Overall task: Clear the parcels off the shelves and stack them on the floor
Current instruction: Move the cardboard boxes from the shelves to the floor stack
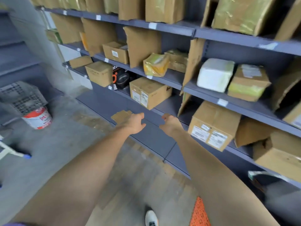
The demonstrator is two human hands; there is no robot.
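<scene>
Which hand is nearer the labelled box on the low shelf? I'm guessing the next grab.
Right, probably: the right hand hangs just below the labelled box; the left hand sits further left. Both hold nothing.

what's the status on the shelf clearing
Both hands out, left hand and right hand holding nothing. Labelled box just beyond them on the low shelf. Nothing between.

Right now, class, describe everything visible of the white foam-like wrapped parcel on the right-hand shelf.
The white foam-like wrapped parcel is a blocky, rounded-cornered bundle in pale, soft-looking wrapping, faintly greenish at its right edge. It sits upright on a grey metal shelf, near the front lip. Its right side seems to touch a brown cardboard box with yellowish tape. A cardboard divider stands apart to its left. Neither hand touches it.
</scene>
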